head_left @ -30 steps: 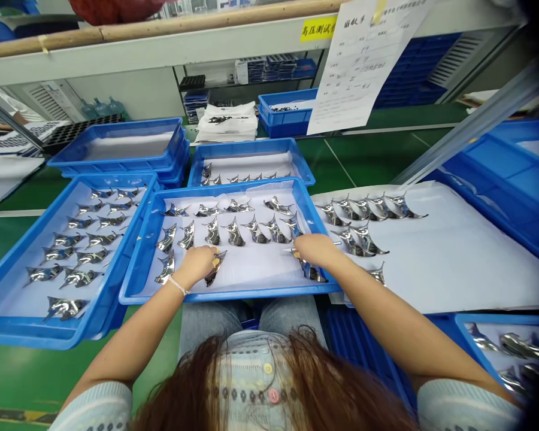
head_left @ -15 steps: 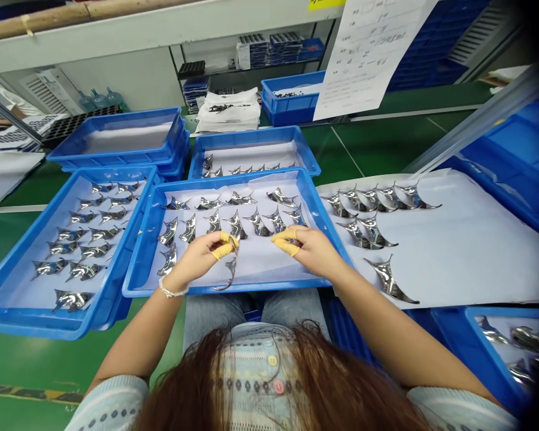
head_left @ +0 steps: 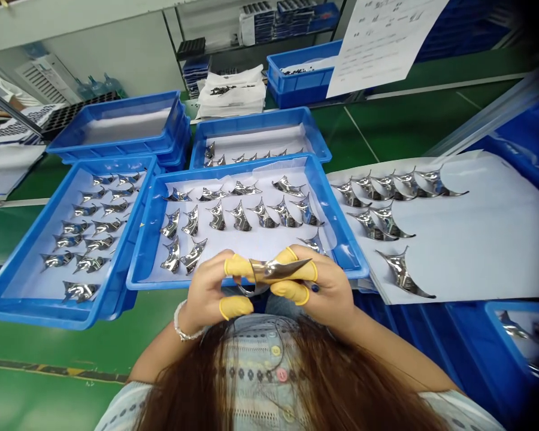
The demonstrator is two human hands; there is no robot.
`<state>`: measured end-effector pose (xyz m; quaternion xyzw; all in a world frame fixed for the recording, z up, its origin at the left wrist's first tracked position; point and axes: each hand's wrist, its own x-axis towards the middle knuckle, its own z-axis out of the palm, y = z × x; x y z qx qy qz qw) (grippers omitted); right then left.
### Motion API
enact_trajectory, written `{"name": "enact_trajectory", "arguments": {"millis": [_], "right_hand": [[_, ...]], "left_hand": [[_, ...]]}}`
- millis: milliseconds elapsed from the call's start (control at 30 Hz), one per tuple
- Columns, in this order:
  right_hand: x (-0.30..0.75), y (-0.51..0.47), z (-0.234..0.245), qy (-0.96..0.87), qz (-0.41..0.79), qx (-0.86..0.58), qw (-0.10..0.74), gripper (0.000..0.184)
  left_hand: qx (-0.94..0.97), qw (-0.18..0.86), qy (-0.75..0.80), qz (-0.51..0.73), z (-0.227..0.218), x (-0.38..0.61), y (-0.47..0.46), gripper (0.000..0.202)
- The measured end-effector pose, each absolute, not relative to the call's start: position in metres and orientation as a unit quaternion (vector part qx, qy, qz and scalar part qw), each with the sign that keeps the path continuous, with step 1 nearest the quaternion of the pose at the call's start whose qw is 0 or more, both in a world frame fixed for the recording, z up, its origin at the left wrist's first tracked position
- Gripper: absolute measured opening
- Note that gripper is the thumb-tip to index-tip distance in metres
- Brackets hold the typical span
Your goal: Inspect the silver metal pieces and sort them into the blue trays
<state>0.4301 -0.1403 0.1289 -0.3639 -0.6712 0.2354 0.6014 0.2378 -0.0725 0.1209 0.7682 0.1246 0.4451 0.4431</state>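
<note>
My left hand (head_left: 213,290) and my right hand (head_left: 330,287) meet in front of my body, at the near edge of the middle blue tray (head_left: 139,272). Between them is a shiny, curved metal piece (head_left: 276,270) with pointed ends. The right thumb and fingers, in yellow finger cots, grip its right part. My left fingers hold its left end, while the left thumb lies lower, apart from the upper edge. A small dark-blue tip (head_left: 315,288) shows by the right fingers; its kind is unclear. Similar metal pieces (head_left: 241,216) lie in rows on the tray's white liner.
To the left, another blue tray (head_left: 96,299) carries more metal pieces. Behind are a tray with pieces (head_left: 260,120) and stacked trays (head_left: 117,146). On the right, several pieces lie on a white sheet (head_left: 485,245). A written paper (head_left: 381,48) hangs above.
Both hands have come nearer my body and together. The metal piece, earlier hanging from my left hand, is now turned sideways between both hands. The view has shifted slightly.
</note>
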Motion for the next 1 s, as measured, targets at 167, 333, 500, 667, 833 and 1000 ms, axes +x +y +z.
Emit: {"name": "enact_trajectory", "arguments": {"millis": [167, 333, 500, 667, 833, 1000], "right_hand": [[0.431, -0.144, 0.134, -0.686, 0.228, -0.331, 0.606, 0.011], [0.432, -0.147, 0.14, -0.7, 0.224, -0.33, 0.593, 0.009], [0.433, -0.15, 0.144, -0.7, 0.217, -0.332, 0.594, 0.007], [0.431, -0.152, 0.145, -0.702, 0.204, -0.348, 0.586, 0.007], [0.429, -0.152, 0.144, -0.705, 0.187, -0.353, 0.586, 0.009], [0.43, -0.15, 0.144, -0.714, 0.177, -0.335, 0.589, 0.013]], "left_hand": [[0.824, 0.308, 0.085, 0.467, 0.132, 0.24, -0.078, 0.027], [0.832, 0.284, 0.085, 0.47, 0.136, 0.24, -0.081, 0.028], [0.833, 0.279, 0.082, 0.471, 0.136, 0.239, -0.082, 0.026], [0.83, 0.271, 0.094, 0.478, 0.135, 0.237, -0.082, 0.027], [0.818, 0.283, 0.106, 0.49, 0.132, 0.236, -0.082, 0.026], [0.804, 0.311, 0.12, 0.492, 0.13, 0.236, -0.082, 0.022]]}}
